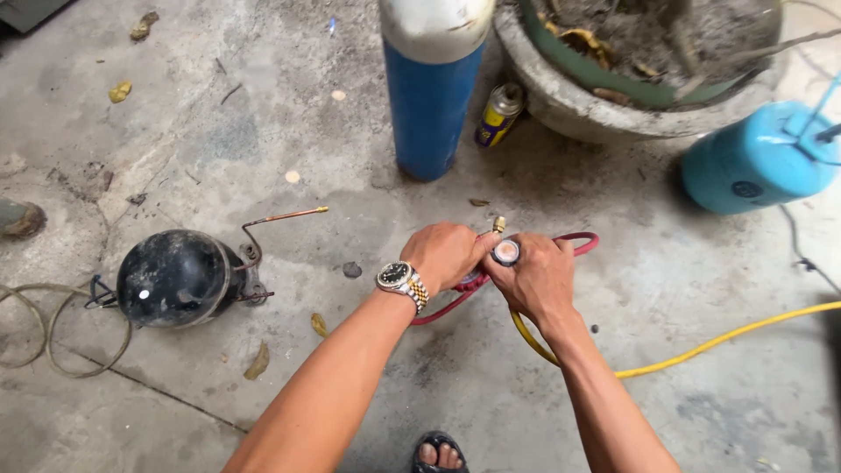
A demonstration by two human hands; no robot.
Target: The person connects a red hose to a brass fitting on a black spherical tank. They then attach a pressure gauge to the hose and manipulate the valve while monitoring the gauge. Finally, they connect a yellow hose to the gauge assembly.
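Note:
My left hand (pixel 444 254), with a wristwatch (pixel 401 280) on its wrist, is closed around a red hose (pixel 578 239) and a fitting with a brass tip (pixel 498 224). Close beside it, my right hand (pixel 536 278) grips a small round gauge (pixel 505 252) on the same assembly. A yellow hose (pixel 701 349) runs from under my right hand off to the right. A black round compressor (pixel 175 278) with copper pipes (pixel 279 219) sits on the concrete floor to the left, apart from both hands.
A tall blue gas cylinder (pixel 430 88) stands straight ahead, with a small yellow spray can (pixel 499 114) beside it. A large concrete planter (pixel 604 96) and a light blue tank (pixel 760 158) sit at the right. A pale hose loop (pixel 53 346) lies far left. My sandalled foot (pixel 438 454) shows below.

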